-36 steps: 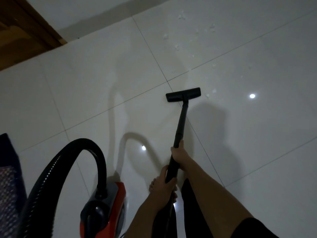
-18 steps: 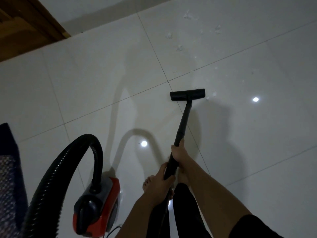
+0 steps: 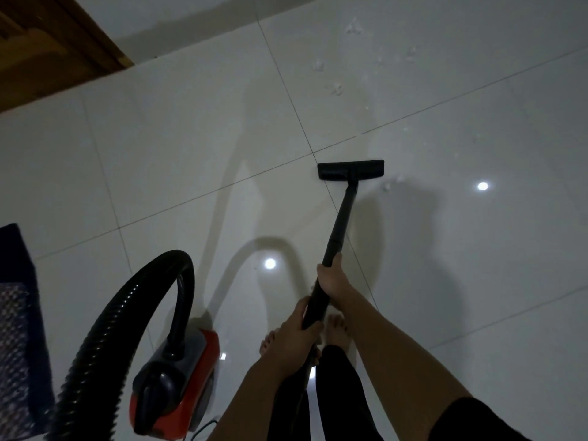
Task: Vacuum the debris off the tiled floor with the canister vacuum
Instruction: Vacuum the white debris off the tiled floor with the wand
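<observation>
Both hands grip the black vacuum wand [image 3: 342, 218]. My right hand [image 3: 331, 276] holds it higher up the tube; my left hand [image 3: 294, 332] holds it lower, nearer my body. The flat black floor nozzle [image 3: 350, 169] rests on the pale tiled floor [image 3: 191, 148], just below a tile joint. Small white debris bits [image 3: 389, 185] lie right of the nozzle, and more white debris [image 3: 335, 89] is scattered on the far tile. The red and grey canister [image 3: 178, 380] sits at lower left, its ribbed black hose [image 3: 127, 307] arching over it.
A dark patterned mat [image 3: 16, 319] lies at the left edge. A wooden door frame [image 3: 57, 46] fills the upper left corner, with the wall base behind it. My bare feet [image 3: 337, 326] stand below the wand. Ceiling lights reflect on the glossy tiles.
The nozzle has slid slightly right and toward me. The view has shifted, so the canister now sits lower and further left in frame. Both hands keep their grip.
</observation>
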Tool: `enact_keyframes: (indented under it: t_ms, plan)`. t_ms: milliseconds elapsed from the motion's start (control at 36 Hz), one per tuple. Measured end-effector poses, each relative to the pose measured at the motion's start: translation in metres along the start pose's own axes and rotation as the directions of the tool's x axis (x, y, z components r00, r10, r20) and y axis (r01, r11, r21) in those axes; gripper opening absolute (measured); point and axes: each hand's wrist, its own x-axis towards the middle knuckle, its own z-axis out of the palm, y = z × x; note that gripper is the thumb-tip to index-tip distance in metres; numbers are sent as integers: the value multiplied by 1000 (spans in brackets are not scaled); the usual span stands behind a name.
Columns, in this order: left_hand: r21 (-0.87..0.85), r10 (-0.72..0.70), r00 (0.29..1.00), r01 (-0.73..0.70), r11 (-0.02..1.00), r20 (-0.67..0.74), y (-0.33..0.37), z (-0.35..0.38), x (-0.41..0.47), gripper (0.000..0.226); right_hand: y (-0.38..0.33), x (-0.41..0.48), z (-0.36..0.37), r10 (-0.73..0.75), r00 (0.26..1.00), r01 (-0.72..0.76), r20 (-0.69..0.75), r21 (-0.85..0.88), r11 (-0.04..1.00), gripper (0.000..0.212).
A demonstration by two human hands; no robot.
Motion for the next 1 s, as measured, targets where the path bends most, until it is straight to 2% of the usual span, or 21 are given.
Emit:
enact_keyframes:
  t_ms: [333, 528, 667, 889, 1000]
  plan:
    - [73, 23, 998, -19, 997, -54, 33, -1, 24, 44, -43, 14, -17, -9, 999, 11, 48, -49, 999, 73]
    - [17, 5, 999, -5, 1000, -47, 61, -10, 41, 29, -78, 22, -13, 15, 999, -10, 40, -102, 995, 73]
    - [33, -14, 997, 17, 999, -73, 77, -28, 63, 59, -107, 32, -8, -13, 1000, 15, 14, -154, 988, 73]
    - [61, -77, 992, 83, 995, -100, 69, -52, 107, 56, -152, 46, 2, -27, 1000, 29, 12, -173, 984, 73]
    - [34, -61, 995, 63, 997, -75, 104, -70, 101, 48, -170, 53, 6, -25, 1000, 27, 15, -191, 981, 73]
